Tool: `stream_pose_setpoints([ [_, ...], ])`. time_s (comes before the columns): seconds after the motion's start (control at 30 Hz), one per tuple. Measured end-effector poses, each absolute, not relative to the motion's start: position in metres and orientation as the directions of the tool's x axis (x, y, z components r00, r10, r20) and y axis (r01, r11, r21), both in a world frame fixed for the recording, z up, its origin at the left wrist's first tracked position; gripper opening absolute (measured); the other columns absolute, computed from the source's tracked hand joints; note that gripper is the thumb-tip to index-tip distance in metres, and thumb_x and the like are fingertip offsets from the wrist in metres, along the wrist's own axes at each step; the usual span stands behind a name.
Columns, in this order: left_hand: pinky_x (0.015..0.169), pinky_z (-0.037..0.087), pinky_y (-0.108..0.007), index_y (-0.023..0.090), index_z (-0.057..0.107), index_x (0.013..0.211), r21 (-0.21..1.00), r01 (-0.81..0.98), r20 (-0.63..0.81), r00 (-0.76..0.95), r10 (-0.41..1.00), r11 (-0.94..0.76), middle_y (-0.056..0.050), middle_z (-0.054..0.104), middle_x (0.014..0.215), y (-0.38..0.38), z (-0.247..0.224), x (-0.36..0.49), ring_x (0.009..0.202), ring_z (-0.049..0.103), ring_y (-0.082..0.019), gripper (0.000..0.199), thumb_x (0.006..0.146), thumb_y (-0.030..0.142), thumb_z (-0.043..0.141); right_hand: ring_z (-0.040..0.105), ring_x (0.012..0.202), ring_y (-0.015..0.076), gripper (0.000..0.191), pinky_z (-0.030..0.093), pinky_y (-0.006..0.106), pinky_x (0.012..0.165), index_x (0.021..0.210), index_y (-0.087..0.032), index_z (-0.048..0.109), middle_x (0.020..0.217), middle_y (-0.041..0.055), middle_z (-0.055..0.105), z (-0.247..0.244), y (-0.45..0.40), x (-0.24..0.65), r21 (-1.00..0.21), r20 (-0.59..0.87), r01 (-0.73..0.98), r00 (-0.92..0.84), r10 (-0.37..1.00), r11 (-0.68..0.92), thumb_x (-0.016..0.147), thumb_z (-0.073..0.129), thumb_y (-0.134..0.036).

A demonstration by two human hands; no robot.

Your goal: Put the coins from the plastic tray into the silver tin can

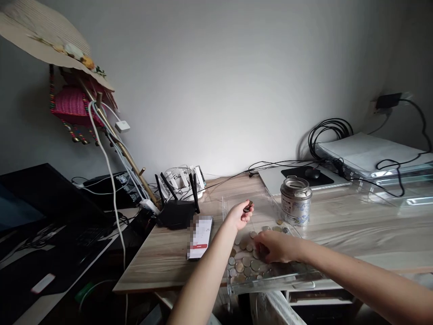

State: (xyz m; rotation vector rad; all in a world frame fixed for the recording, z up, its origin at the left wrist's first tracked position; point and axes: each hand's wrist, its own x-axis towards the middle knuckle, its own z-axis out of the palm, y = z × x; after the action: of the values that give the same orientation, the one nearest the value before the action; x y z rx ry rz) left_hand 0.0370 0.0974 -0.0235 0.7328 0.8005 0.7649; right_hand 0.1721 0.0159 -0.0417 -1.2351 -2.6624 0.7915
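Note:
Several coins (pixel 246 262) lie spread in a clear plastic tray (pixel 260 285) on the wooden desk. Above the tray's back part, my left hand (pixel 241 214) is closed around a few coins (pixel 248 207), which stick out between thumb and fingers. My right hand (pixel 275 246) is down among the loose coins, fingers bent together; what its fingertips hold, if anything, is hidden. Just behind the tray's right side stands a round silver tin (pixel 296 205) with a slotted lid and a wire clasp.
A phone (pixel 202 237) lies left of the tray, near a black router (pixel 177 212) with upright antennas. Back right are a laptop (pixel 267 178), a mouse (pixel 312 173), coiled black cable (pixel 329 131) and clear plastic trays (pixel 402 180). A straw hat (pixel 50 36) hangs at left.

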Motion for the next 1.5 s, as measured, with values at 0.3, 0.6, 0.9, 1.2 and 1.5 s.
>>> stream_pose_setpoints([
  [0.3,0.029,0.008,-0.012,0.011,0.049,0.068,0.854,-0.287,-0.266,0.474,0.839,0.434,0.003,0.042,0.053,0.137,-0.027,0.024,0.034,0.023,0.001,0.018,0.078,0.025,0.045,0.051,0.068,0.0141,0.03,0.034,0.022,0.055,0.083,-0.02,0.058,0.083,0.0026,0.057,-0.032,0.014,0.178,-0.453,-0.095,0.737,-0.598,0.796,0.501,0.059,0.062,-0.036],
  [0.6,0.034,0.007,-0.016,0.013,0.048,0.065,0.965,0.054,-0.255,0.427,0.867,0.257,0.004,0.043,0.053,0.128,-0.04,0.023,0.034,0.026,0.001,0.023,0.072,0.035,0.052,0.05,0.062,0.0114,0.015,0.034,0.02,0.052,0.074,-0.018,0.057,0.075,0.001,0.06,-0.043,0.023,0.154,-0.49,-0.106,0.717,-0.613,0.783,0.495,0.06,0.053,-0.016],
  [0.9,0.035,0.005,-0.018,0.014,0.049,0.065,0.96,0.134,-0.281,0.475,0.834,0.247,0.004,0.045,0.053,0.127,-0.041,0.022,0.034,0.027,0.0,0.029,0.067,0.043,0.054,0.054,0.057,0.0138,0.018,0.041,0.023,0.052,0.073,-0.021,0.064,0.069,0.0024,0.064,0.063,0.068,0.255,-0.48,0.493,0.798,-0.1,0.864,0.366,0.068,0.053,-0.034],
  [1.2,0.035,0.005,-0.017,0.015,0.049,0.066,0.956,0.119,-0.29,0.49,0.822,0.267,0.004,0.046,0.053,0.124,-0.041,0.024,0.034,0.027,0.0,0.028,0.067,0.042,0.055,0.058,0.061,0.0163,0.016,0.045,0.026,0.056,0.067,-0.02,0.064,0.064,0.0023,0.063,0.032,0.104,0.318,-0.409,0.334,0.856,-0.181,0.925,0.315,0.067,0.052,-0.03],
  [1.5,0.035,0.006,-0.018,0.013,0.05,0.069,0.956,0.055,-0.278,0.499,0.821,0.29,0.003,0.046,0.055,0.123,-0.038,0.022,0.035,0.028,0.0,0.031,0.066,0.044,0.057,0.056,0.068,0.0169,0.022,0.041,0.027,0.058,0.079,-0.022,0.061,0.081,0.005,0.063,0.042,0.073,0.269,-0.321,0.696,0.889,-0.013,0.718,0.327,0.074,0.046,-0.036],
])
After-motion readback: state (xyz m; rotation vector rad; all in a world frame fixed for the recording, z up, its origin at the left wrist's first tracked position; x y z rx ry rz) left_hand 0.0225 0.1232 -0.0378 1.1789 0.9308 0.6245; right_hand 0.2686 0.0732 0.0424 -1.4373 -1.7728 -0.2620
